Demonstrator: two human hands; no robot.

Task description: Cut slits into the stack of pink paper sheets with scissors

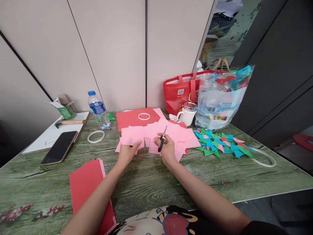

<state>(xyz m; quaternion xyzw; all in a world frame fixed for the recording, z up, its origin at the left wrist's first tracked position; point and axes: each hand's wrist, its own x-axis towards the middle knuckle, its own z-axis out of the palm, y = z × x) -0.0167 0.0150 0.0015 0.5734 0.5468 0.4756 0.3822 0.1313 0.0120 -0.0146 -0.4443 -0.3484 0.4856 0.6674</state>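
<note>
My right hand point(167, 148) is closed round the black handles of a small pair of scissors point(162, 138), whose blades point up and away over a spread of pink paper squares point(171, 133). My left hand point(127, 152) lies on the left part of the same pink pile, its fingers curled on a pink sheet point(132, 135). Both hands sit close together at the middle of the green wood-grain table point(151, 182).
A red paper stack point(85, 189) lies near my left forearm, and a red sheet point(133, 118) with a tape ring point(144, 116) behind the pile. Folded coloured paper triangles point(220, 143), a white mug point(187, 114), plastic bag point(220, 101), red bag point(181, 93), water bottle point(98, 110), phone point(60, 147), hammer point(69, 122).
</note>
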